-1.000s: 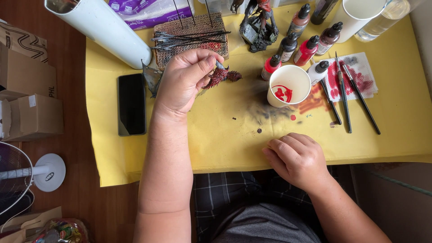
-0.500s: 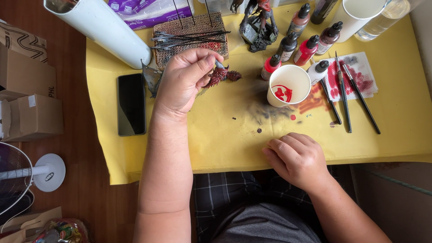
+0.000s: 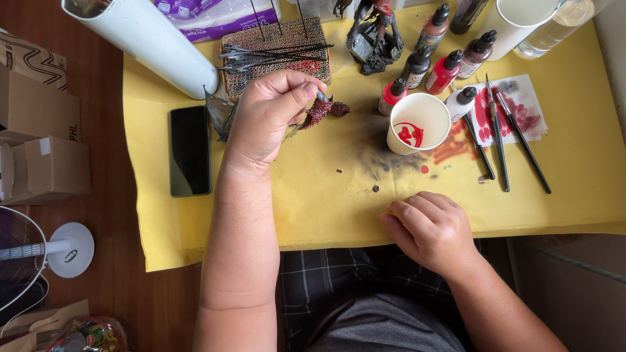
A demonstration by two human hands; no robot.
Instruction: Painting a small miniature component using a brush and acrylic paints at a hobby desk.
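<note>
My left hand point(image 3: 270, 117) pinches a small dark-red miniature piece point(image 3: 324, 109), held left of the paper cup point(image 3: 417, 121) | my right hand point(image 3: 432, 229) loosely curled, empty, resting below the cup | brushes point(image 3: 497, 133) right of cup

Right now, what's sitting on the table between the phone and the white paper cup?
In the head view, the left hand lies between the phone and the white paper cup, pinching a small dark red miniature part above the yellow cover.
</note>
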